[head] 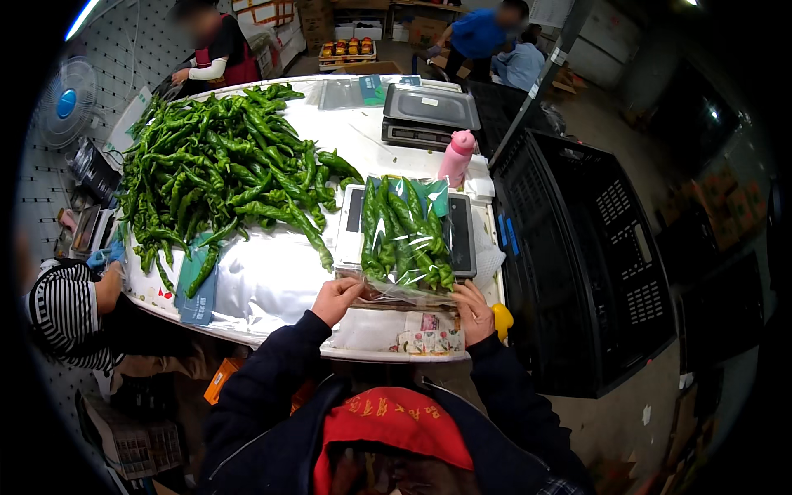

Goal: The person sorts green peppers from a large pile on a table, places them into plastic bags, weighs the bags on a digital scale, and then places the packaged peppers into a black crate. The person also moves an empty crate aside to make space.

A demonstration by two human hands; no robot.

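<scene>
A clear plastic bag (pixel 405 247) with several long green peppers in it lies on a weighing scale (pixel 463 241). At the bag's near edge, my left hand (pixel 337 299) pinches the left corner of the plastic. My right hand (pixel 475 311) holds the right corner, fingers bent over the film. Between my hands the bag's mouth is stretched sideways. A large heap of green peppers (pixel 210 167) covers the left of the white table (pixel 365 148). One pepper (pixel 312 238) from the heap reaches close to my left hand.
Flat printed plastic bags (pixel 247 291) lie left of my left hand. A pink bottle (pixel 457 158) and a second scale (pixel 430 111) stand beyond. Black crates (pixel 575 260) rise along the right side. A person in striped sleeves (pixel 68 309) is at the left; others are behind the table.
</scene>
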